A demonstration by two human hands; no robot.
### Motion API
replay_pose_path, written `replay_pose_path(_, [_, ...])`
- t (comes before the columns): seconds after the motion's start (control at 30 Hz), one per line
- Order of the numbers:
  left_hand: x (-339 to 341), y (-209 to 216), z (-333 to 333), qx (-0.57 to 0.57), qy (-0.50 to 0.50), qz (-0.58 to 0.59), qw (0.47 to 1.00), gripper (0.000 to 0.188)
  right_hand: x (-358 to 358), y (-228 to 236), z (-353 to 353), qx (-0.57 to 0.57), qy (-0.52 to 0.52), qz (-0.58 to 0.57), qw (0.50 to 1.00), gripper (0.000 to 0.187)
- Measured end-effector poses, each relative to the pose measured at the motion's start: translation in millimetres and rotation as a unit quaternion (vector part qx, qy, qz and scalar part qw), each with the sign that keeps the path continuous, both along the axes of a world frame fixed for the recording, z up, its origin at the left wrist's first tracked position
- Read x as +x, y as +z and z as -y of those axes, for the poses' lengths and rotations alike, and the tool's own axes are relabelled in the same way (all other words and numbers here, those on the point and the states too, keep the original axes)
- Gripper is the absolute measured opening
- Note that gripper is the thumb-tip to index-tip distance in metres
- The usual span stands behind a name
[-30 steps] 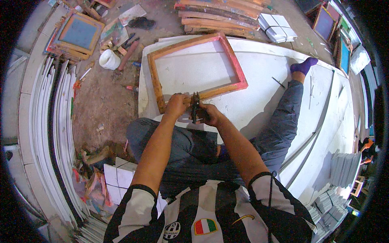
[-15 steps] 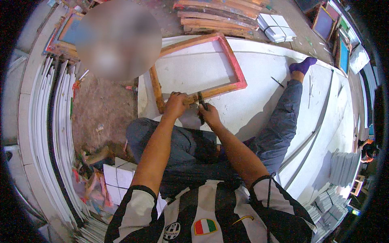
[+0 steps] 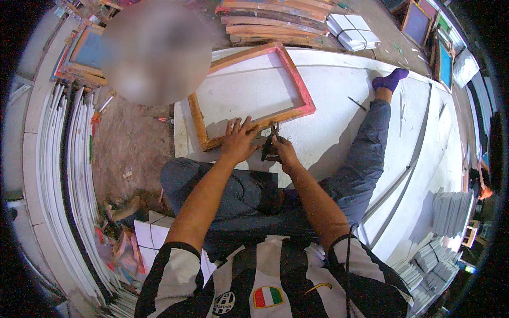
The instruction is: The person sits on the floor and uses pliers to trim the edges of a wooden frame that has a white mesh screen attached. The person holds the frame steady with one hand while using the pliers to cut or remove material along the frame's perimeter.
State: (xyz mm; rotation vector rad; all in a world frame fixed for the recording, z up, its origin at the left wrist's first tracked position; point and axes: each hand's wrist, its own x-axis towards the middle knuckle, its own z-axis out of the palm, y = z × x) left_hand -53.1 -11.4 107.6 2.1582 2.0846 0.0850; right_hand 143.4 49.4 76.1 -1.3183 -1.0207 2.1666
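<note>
A wooden frame (image 3: 306, 95), brown with red paint along its right side, lies tilted on a white sheet in front of me. My left hand (image 3: 238, 140) rests on its near bar with the fingers spread. Dark pliers (image 3: 269, 145) are gripped in my right hand (image 3: 285, 153), just right of the left hand. Their jaws point away from me and come up to the near bar; I cannot make out whether they pinch anything.
White sheet (image 3: 339, 79) spreads under the frame and my outstretched leg. A thin dark tool (image 3: 357, 103) lies near my foot. Wooden bars (image 3: 275, 26) are stacked at the far side beside a tied white bundle (image 3: 353, 32). Long white stacks (image 3: 50, 159) line the left; more bundles (image 3: 432, 267) stand lower right.
My left hand has opened from a grip on the near bar to lie with spread fingers. The pliers have turned and their jaws now show apart. The whole view has shifted slightly.
</note>
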Motion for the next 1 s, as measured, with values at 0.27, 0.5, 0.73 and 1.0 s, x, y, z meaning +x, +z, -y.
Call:
replay_pose_path(0.27, [9.1,-3.8,-10.8,0.040,0.049,0.037,0.997,0.066,3.1,-2.9,3.7,-0.007,0.021,0.005,1.000,0.039])
replay_pose_path(0.5, [-14.7,2.1,-7.7,0.011,0.014,0.078,0.997,0.068,6.8,-4.7,5.6,0.007,0.015,-0.030,0.999,0.046])
replay_pose_path(0.73, [-50.5,26.7,2.4,-0.216,0.194,0.064,0.955,0.045,0.0,-1.5,-11.3,0.050,0.028,-0.005,0.998,0.052])
replay_pose_path(1.0, [-46.2,27.0,4.8,-0.148,0.191,0.059,0.969,0.023,2.6,34.7,-51.7,-0.091,0.202,0.052,0.974,0.047])
